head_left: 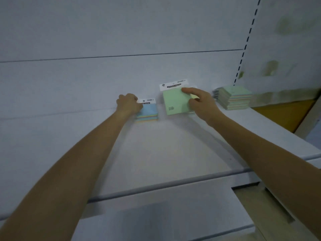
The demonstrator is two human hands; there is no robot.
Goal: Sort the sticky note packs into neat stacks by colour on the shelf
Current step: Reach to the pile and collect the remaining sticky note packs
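Note:
On the white shelf (156, 153) lies a small stack of sticky note packs with a blue pack on top (149, 111). My left hand (128, 103) rests on its left edge, fingers curled over the packs. My right hand (199, 101) grips a green sticky note pack (175, 103) with a white header card, held tilted just above the shelf to the right of the blue stack. A taller mixed stack of packs with a green one on top (233, 97) sits at the back right of the shelf.
The white back panel (121, 75) rises right behind the packs. A slotted upright (246, 42) runs down at the right. Beyond the shelf's right end stands a yellow-orange object (284, 115). A lower shelf edge (173, 223) shows below.

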